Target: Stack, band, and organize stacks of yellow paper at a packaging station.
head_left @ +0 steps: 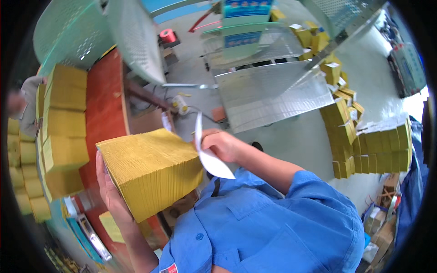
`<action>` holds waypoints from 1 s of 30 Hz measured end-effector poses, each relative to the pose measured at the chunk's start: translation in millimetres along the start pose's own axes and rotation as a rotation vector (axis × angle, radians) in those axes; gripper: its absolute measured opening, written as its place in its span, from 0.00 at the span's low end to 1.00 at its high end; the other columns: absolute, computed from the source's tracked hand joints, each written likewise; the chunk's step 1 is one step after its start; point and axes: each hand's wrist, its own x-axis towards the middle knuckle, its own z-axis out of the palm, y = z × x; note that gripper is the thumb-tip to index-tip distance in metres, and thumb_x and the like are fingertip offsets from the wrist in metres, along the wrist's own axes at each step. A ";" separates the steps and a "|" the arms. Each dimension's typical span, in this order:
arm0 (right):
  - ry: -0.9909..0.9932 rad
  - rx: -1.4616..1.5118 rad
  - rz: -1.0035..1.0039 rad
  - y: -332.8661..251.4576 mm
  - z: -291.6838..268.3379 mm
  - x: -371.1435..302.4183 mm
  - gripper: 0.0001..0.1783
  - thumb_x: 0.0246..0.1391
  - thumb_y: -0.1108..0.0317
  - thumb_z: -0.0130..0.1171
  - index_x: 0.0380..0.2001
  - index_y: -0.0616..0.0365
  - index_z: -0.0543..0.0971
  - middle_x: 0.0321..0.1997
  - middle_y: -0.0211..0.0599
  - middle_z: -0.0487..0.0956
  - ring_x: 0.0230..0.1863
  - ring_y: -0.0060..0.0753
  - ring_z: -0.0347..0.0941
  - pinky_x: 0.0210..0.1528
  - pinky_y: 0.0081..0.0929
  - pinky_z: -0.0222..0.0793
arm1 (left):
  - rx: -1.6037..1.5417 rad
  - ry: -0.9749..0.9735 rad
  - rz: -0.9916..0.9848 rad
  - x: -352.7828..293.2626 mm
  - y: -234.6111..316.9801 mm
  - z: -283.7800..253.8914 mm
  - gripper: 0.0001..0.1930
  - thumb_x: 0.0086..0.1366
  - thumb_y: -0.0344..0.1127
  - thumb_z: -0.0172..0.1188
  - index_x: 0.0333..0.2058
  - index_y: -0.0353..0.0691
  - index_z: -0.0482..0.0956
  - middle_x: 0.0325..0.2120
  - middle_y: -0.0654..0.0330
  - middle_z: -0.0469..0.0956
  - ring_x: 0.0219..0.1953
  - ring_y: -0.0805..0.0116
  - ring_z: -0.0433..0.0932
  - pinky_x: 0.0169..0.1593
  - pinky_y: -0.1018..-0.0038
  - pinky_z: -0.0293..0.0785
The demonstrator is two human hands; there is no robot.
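A thick bundle of yellow paper sheets is held up in front of my body, its layered edges facing me. My left hand grips it along its left side, fingers against the far left face and partly hidden. At the bundle's right end, my right hand is closed on a white paper slip. The slip curls downward beside the bundle. Whether the right fingers also touch the bundle I cannot tell.
On the left, a red table bears stacked yellow bundles; a person stands beyond them. Metal perforated panels stand ahead. More yellow bundles are piled on the floor at right. A pink roll sits far ahead.
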 end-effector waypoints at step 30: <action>0.387 0.046 0.123 -280.0 -446.8 -201.9 0.14 0.44 0.75 0.50 0.37 0.62 0.77 0.39 0.44 0.80 0.37 0.38 0.79 0.42 0.34 0.77 | -0.521 -0.127 -0.405 27.4 -139.8 479.9 0.32 0.73 0.52 0.38 0.69 0.42 0.46 0.62 0.55 0.61 0.60 0.63 0.65 0.62 0.67 0.64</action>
